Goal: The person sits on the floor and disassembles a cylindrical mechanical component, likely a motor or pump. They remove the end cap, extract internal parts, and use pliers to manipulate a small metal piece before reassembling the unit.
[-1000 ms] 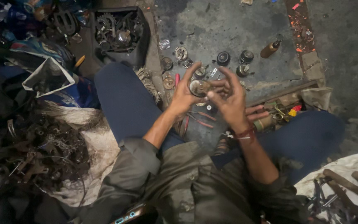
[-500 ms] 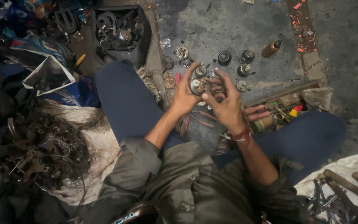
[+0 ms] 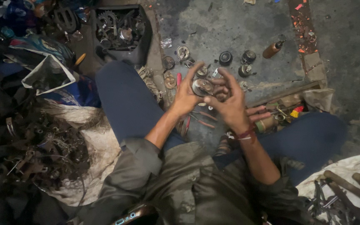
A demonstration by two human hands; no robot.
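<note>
I sit on a concrete floor with my legs spread. My left hand (image 3: 185, 96) cups a round metal part (image 3: 201, 86) from the left, thumb up along its rim. My right hand (image 3: 228, 101) closes on the same part from the right, fingers curled over its top, a red thread band on the wrist. Both hands meet in front of my chest, above red-handled pliers (image 3: 203, 118) lying on the floor between my knees.
Several small round metal parts (image 3: 225, 58) and a brown bottle (image 3: 271, 49) lie on the floor ahead. A black crate of gears (image 3: 119, 29) stands at the back left. A scrap-metal heap on a sack (image 3: 42, 146) lies to the left, a tool tray (image 3: 286, 110) and rods (image 3: 346, 187) to the right.
My hands stay together on the round part; the right fingers have shifted over its top and the part has turned slightly. The view has drifted a little.
</note>
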